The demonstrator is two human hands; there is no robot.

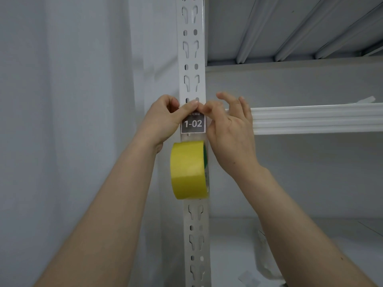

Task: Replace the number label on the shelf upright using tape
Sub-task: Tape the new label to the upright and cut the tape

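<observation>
A dark label reading 1-02 (pixel 193 123) lies flat against the white slotted shelf upright (pixel 191 59). My left hand (pixel 165 119) presses its thumb across the label's top edge. My right hand (pixel 230 129) pinches at the same top edge with thumb and forefinger, its other fingers spread. Just below the label a yellow tape roll (pixel 187 169) hangs against the upright, joined to it by a strip of clear tape that runs up over the label. Neither hand holds the roll.
A white shelf beam (pixel 310 120) runs right from the upright at hand height. The ribbed underside of a higher shelf (pixel 290 27) is above. A lower shelf surface (pixel 290 255) holds scraps of clear tape. A grey wall (pixel 62 121) is to the left.
</observation>
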